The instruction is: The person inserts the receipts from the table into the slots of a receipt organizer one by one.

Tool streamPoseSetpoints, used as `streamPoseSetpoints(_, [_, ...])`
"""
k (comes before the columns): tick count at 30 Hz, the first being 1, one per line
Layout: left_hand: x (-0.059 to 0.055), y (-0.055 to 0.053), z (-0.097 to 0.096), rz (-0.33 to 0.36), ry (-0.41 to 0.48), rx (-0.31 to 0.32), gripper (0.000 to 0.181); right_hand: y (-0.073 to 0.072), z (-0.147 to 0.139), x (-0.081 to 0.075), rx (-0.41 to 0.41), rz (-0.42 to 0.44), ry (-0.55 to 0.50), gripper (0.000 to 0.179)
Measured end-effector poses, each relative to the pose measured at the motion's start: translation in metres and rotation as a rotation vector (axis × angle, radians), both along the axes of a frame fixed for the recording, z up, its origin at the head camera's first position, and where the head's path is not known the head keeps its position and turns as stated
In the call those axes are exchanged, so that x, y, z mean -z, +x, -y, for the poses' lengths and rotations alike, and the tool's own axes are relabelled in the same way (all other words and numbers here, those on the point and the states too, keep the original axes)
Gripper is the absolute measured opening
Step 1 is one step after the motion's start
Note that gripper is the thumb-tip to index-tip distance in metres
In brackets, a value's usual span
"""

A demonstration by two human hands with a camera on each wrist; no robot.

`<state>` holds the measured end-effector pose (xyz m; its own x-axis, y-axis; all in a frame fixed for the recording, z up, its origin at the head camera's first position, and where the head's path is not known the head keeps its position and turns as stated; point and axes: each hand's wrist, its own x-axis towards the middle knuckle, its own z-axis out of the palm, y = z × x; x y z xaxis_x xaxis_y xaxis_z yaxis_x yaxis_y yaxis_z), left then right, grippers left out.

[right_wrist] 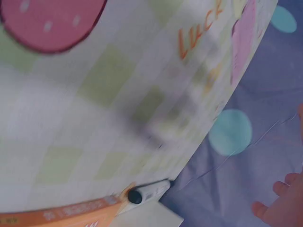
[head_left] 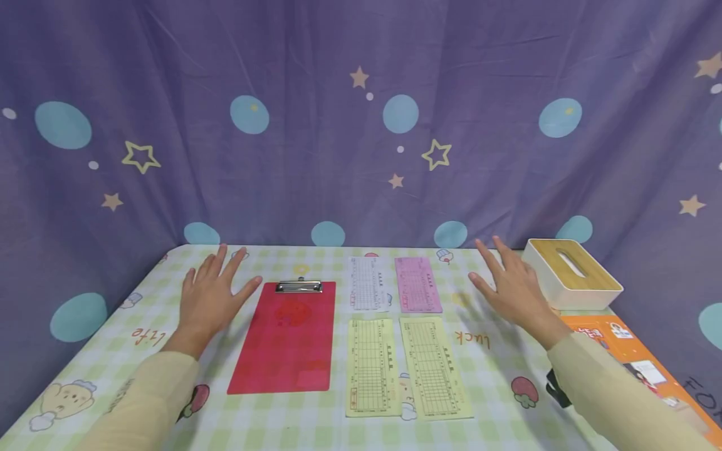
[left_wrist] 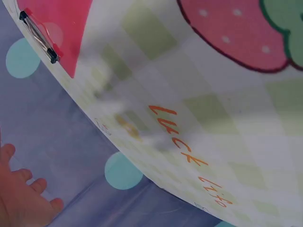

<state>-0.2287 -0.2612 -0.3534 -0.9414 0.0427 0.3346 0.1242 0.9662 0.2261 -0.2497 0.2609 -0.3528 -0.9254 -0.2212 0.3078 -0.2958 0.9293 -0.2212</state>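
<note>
My left hand (head_left: 210,304) is held over the table with its fingers spread, left of a red clipboard (head_left: 284,351) with a metal clip (head_left: 299,286). On the other side, my right hand (head_left: 516,294) hovers with fingers apart and holds nothing. Between the hands lie several printed slips: a white form (head_left: 369,282), a pink form (head_left: 417,285), a yellow form (head_left: 372,369) and a second yellow form (head_left: 437,369), set out in two rows. Only fingers of each hand show at the edges of the two wrist views.
A white tissue box (head_left: 570,297) with a wooden lid stands at the back right. Near it are an orange printed box (head_left: 615,357) and, in the right wrist view, a white marker (right_wrist: 154,190) with a black end. My right sleeve partly covers a black object (head_left: 557,389).
</note>
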Motion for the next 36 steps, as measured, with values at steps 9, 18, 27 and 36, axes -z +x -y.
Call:
streamPoseSetpoints(9, [0.000, -0.005, -0.018, -0.117, 0.078, 0.030, 0.062, 0.013, 0.029, -0.011, -0.064, 0.014, -0.181, 0.070])
streamPoseSetpoints(18, [0.006, -0.017, -0.036, 0.026, 0.261, 0.001, 0.061, 0.017, 0.062, -0.008, -0.163, 0.063, -0.406, 0.069])
streamPoseSetpoints(27, [0.020, -0.029, -0.039, 0.054, 0.359, 0.025, 0.057, 0.020, 0.089, -0.001, -0.190, 0.210, -0.586, 0.075])
streamPoseSetpoints(36, [0.032, -0.040, -0.045, 0.081, 0.387, 0.046, 0.050, 0.022, 0.107, 0.016, -0.174, 0.311, -0.604, 0.075])
